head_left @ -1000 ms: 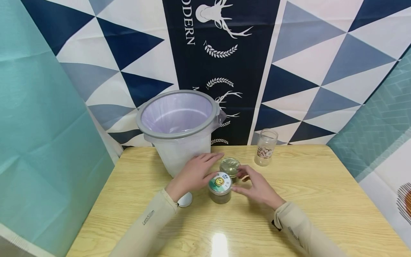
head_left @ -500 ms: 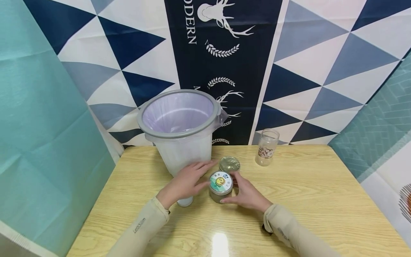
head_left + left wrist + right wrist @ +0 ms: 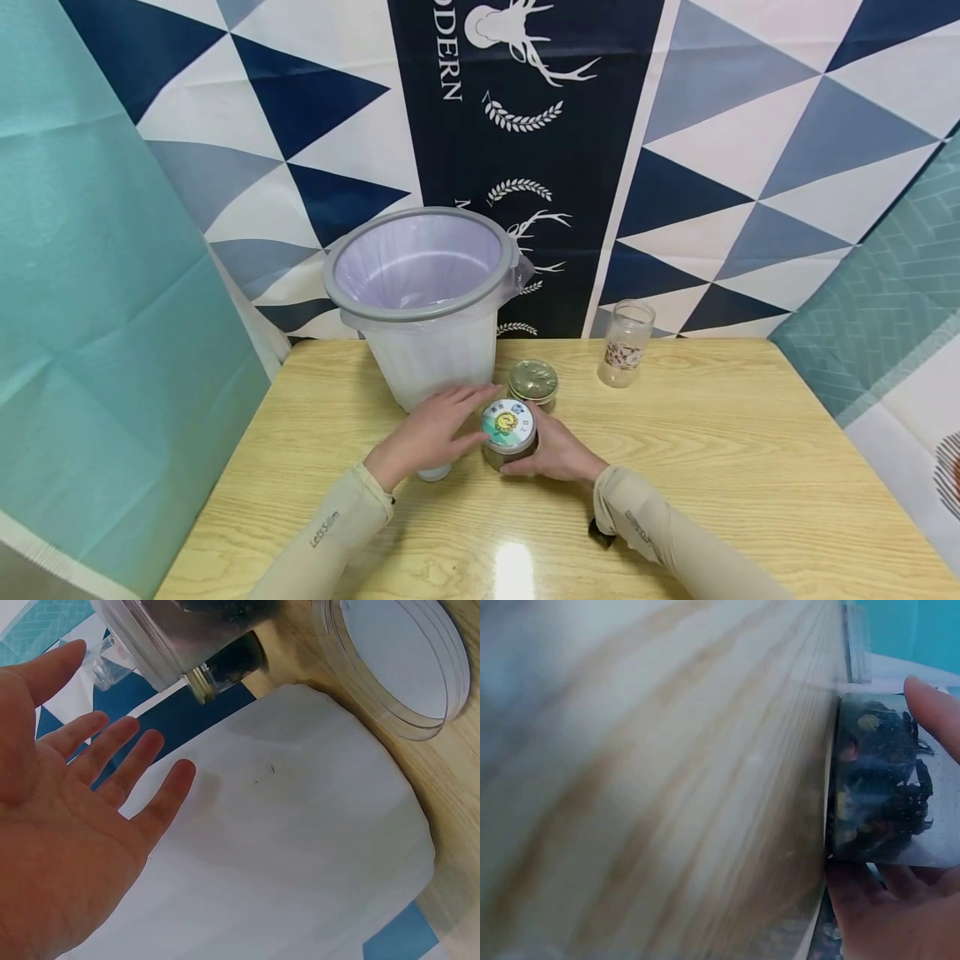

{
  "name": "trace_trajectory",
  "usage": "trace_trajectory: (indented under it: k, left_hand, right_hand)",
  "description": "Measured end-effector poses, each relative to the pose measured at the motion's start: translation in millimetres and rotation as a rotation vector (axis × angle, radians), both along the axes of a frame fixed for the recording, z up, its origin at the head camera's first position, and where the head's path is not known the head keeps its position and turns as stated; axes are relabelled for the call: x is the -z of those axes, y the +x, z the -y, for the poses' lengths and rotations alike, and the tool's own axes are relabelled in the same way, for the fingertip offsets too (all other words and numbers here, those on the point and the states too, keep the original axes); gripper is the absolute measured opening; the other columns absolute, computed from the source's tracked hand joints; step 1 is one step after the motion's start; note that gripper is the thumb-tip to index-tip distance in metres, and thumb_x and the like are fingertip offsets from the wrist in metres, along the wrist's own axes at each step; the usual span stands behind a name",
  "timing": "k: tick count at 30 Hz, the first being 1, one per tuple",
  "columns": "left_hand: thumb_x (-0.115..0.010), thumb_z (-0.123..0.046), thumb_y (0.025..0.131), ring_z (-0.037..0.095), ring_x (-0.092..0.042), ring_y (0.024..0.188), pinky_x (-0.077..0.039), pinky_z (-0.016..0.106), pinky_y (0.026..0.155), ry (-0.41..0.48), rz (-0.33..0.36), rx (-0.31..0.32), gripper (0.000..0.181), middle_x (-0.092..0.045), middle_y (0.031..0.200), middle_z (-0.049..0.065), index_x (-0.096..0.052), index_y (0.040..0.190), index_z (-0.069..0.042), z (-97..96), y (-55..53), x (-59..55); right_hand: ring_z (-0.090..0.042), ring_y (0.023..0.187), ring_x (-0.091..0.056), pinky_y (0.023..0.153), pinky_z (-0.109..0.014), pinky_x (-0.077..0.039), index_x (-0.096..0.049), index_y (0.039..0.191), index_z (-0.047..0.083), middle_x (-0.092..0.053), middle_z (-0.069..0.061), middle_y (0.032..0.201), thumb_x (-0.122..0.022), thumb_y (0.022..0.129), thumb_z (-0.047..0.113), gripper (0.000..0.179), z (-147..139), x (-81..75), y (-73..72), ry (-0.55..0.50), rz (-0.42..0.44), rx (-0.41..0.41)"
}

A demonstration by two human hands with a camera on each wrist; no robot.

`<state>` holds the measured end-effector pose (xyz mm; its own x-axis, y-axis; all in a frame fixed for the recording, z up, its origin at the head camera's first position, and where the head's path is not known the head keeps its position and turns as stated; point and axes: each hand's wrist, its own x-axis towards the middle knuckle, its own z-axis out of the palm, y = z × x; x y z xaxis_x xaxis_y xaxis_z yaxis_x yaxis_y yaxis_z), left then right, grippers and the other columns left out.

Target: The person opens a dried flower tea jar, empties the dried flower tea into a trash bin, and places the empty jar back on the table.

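Observation:
On the table stands a squat clear jar [image 3: 508, 427] with dark contents and a printed sunflower lid. My right hand [image 3: 557, 448] grips it from the right, thumb in front and fingers behind; the right wrist view shows the jar's side [image 3: 881, 784] between thumb and fingers [image 3: 855, 896]. My left hand [image 3: 429, 429] has its fingers extended, with its thumb tip right at the lid's left edge. The left wrist view shows that palm [image 3: 67, 847] with nothing in it. Just behind the gripped jar sits a gold-lidded jar [image 3: 533, 381].
A white bin [image 3: 438, 354] with a grey rim and lilac liner stands behind my left hand. An empty tall glass jar [image 3: 626, 343] is at the back right. A shallow clear round container [image 3: 442, 667] lies by the bin, mostly hidden by my left hand in the head view.
My right hand has moved left from beside the gold-lidded jar and taken hold of the sunflower-lidded jar, which has shifted slightly left. My left hand has drawn back a little to the left.

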<state>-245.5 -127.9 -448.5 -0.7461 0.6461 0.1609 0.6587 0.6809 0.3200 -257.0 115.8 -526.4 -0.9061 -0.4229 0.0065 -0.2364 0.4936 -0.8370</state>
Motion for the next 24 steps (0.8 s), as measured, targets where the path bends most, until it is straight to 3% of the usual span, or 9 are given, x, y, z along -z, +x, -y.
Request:
trace_trajectory:
  k: [6, 12, 24]
  left_hand:
    - [-0.067, -0.038, 0.101, 0.03, -0.047, 0.145, -0.036, 0.048, 0.122, 0.008, -0.009, 0.009, 0.068, -0.048, 0.16, 0.005, -0.04, 0.16, -0.02, -0.5, 1.0, -0.8]
    - [-0.064, -0.041, 0.102, 0.026, -0.051, 0.142, -0.041, 0.047, 0.119, 0.036, -0.048, 0.013, 0.07, -0.05, 0.159, 0.003, -0.036, 0.162, -0.019, -5.0, 2.1, -12.2]
    - [-0.064, -0.04, 0.102, 0.024, -0.058, 0.132, -0.048, 0.045, 0.111, 0.111, -0.155, -0.001, 0.067, -0.059, 0.147, 0.004, -0.039, 0.161, -0.019, -8.9, 5.6, -34.1]
  right_hand:
    - [-0.029, 0.13, -0.059, 0.115, -0.056, -0.042, -0.043, 0.151, 0.01, -0.062, -0.007, 0.139, -0.099, 0.066, 0.028, 0.104, -2, -6.3, 0.7, -0.009, -0.03, -0.015]
    - [-0.029, 0.137, -0.053, 0.118, -0.058, -0.037, -0.039, 0.154, 0.016, -0.057, -0.006, 0.145, -0.098, 0.067, 0.032, 0.106, -13, -23.4, 0.0, -0.082, -0.083, 0.026]
    - [-0.034, 0.135, -0.049, 0.118, -0.059, -0.033, -0.035, 0.152, 0.007, -0.049, -0.017, 0.146, -0.093, 0.071, 0.015, 0.1, -47, -60.8, 3.9, -0.194, -0.219, 0.141]
